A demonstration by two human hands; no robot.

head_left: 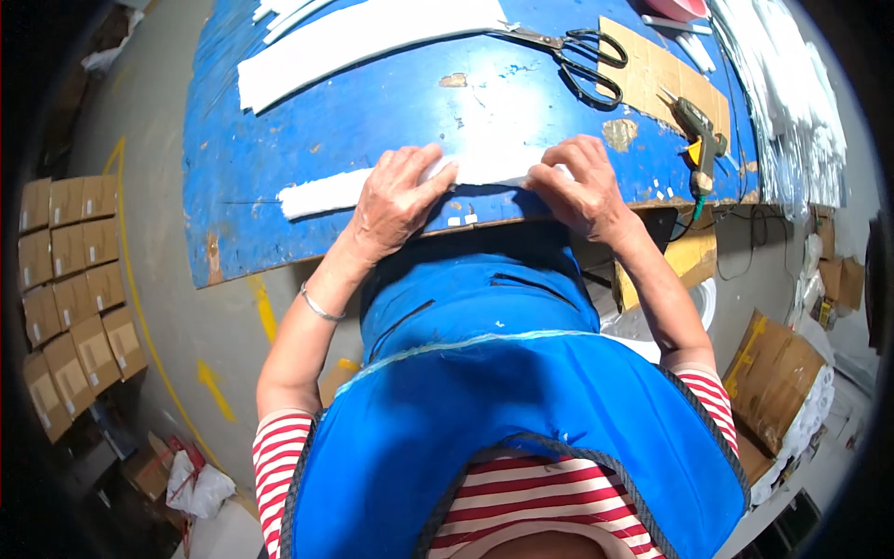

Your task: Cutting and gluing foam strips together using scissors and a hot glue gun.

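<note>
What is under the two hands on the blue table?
A long white foam strip lies on the blue table. The left hand and right hand press on it, hiding those parts of the strip.

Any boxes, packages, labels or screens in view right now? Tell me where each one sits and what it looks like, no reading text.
Small cartons: stacked in rows on the floor at far left, brown cardboard, each with a pale label.
Large carton: floor at lower right, brown cardboard, tilted, with white foam beside it.
White bag: floor at lower left, crumpled, near a small brown box.
Flat cardboard sheet: on the blue table, upper right, under the scissors.
No screens or signs visible.
</note>
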